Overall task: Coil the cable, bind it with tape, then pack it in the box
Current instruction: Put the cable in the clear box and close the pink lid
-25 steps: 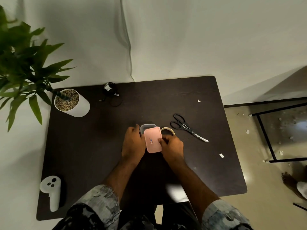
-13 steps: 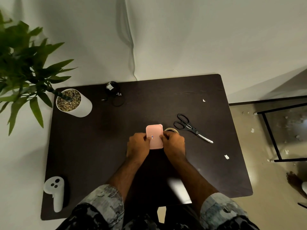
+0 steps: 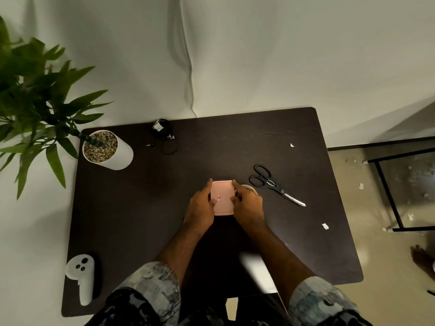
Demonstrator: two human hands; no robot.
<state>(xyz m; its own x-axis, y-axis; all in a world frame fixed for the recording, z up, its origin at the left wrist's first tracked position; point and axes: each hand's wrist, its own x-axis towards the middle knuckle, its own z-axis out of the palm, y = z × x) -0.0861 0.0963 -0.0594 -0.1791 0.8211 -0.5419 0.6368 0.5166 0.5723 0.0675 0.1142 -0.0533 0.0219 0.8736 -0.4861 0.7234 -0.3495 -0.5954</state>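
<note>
Box: we see a small box with a pink lid [image 3: 222,197] lying flat near the middle of the dark table [image 3: 131,220], long side running away from us. A small label with a red frame sits on the lid, left of its centre.
Left hand: our left hand [image 3: 200,208] grips the box's left edge, the fingers curled along that side and the thumb laid over the lid just beside the label.
Right hand: our right hand [image 3: 247,203] grips the right edge, the forefinger reaching up to the far right corner and the thumb bent against the lid's side.
Grip state: both hands are wrapped round the box from opposite sides, neither spread flat.
Tape: a pale roll of tape [image 3: 251,188] peeks out just behind the right hand's knuckles, touching or nearly touching the box; we cannot tell which.
Cable in the box: we cannot tell, since the lid covers the inside.
Other cable: a black coiled cable [image 3: 164,135] lies at the table's far edge, well apart from the box, with its plugs spread out beside it.
Scissors: black-handled scissors [image 3: 274,183] lie right of the box, blades pointing toward the table's right side.
Plant: a white pot [image 3: 117,154] with pebbles stands at the far left corner.
Controller: 1 white controller [image 3: 81,276] rests at the near left corner.
Scraps: 2 white paper scraps [image 3: 325,226] lie on the table's right half.
</note>
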